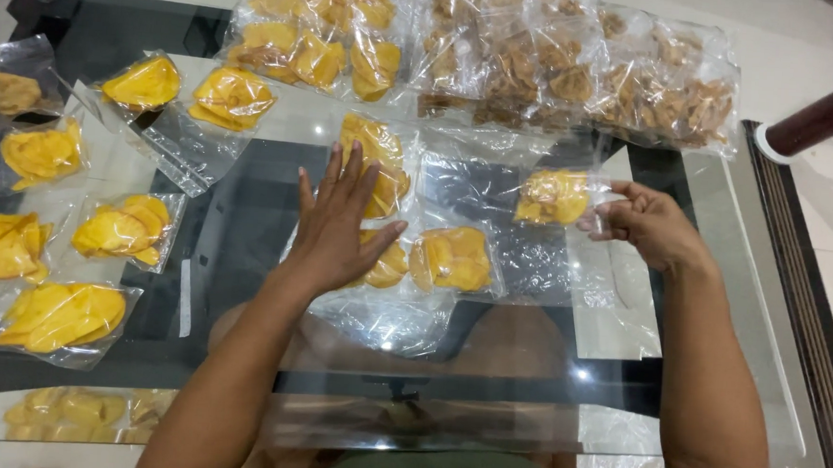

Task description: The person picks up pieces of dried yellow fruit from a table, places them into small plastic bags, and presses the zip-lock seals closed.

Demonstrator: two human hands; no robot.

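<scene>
Bright, sharp; glass table (246, 225) glares (overhead light).

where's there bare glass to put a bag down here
Bare glass lies between the left column of yellow chip bags and the left hand. The near edge below the right hand is free too. The far side, with the brown snack bags, is crowded.

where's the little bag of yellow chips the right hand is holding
In the head view, the small clear bag of yellow chips sits right of centre, pinched at its edge by the right hand, just below the brown chip packets.

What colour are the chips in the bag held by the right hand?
Yellow chips, in the right hand; head view.
</scene>
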